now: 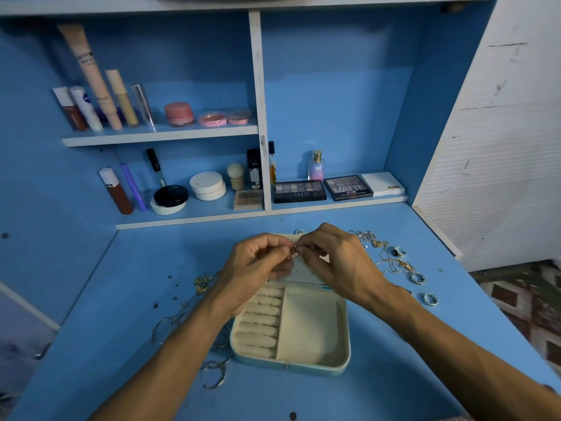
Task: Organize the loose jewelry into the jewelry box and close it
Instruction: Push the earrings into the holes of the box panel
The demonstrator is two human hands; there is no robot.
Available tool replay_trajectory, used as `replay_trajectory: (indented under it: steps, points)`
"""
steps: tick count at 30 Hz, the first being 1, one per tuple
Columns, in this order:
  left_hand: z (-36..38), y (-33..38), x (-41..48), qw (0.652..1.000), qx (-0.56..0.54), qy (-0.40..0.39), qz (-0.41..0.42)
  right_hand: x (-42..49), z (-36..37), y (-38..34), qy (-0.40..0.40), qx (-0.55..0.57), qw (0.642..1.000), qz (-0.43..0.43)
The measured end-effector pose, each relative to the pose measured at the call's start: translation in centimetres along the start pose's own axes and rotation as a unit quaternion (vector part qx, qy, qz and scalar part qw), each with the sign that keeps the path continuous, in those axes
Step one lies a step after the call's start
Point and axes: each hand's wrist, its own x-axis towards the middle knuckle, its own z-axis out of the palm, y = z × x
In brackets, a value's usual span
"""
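The jewelry box point(312, 364) lies open on the blue desk, cream inside, with ring rolls on its left and a bare compartment on its right. Its lid point(306, 273) stands up behind, mostly hidden by my hands. Above the box my left hand point(255, 268) and my right hand point(337, 262) meet and both pinch a small gold earring point(293, 254). Loose chains point(391, 262) and rings point(416, 278) lie to the right of the box. Silver bangles point(215, 373) and small pieces point(202, 284) lie to its left.
Shelves at the back of the desk hold makeup: tubes point(91, 74), compacts point(208, 185), eyeshadow palettes point(299, 191) and a perfume bottle point(316, 165). A white wall panel point(498, 147) bounds the desk on the right. The desk's right edge drops to a patterned floor point(528, 302).
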Motion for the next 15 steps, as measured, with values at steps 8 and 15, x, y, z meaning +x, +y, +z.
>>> replay_trajectory:
  steps: [8,15]
  points:
    - [0.4,0.3,0.6,0.988,0.153,-0.017,0.034,-0.2,-1.5,0.4,-0.017,-0.021,1.0,-0.002]
    - [1.2,0.8,1.3,0.98,0.191,-0.042,0.032,-0.7,-2.1,1.1,-0.008,-0.044,0.999,-0.016]
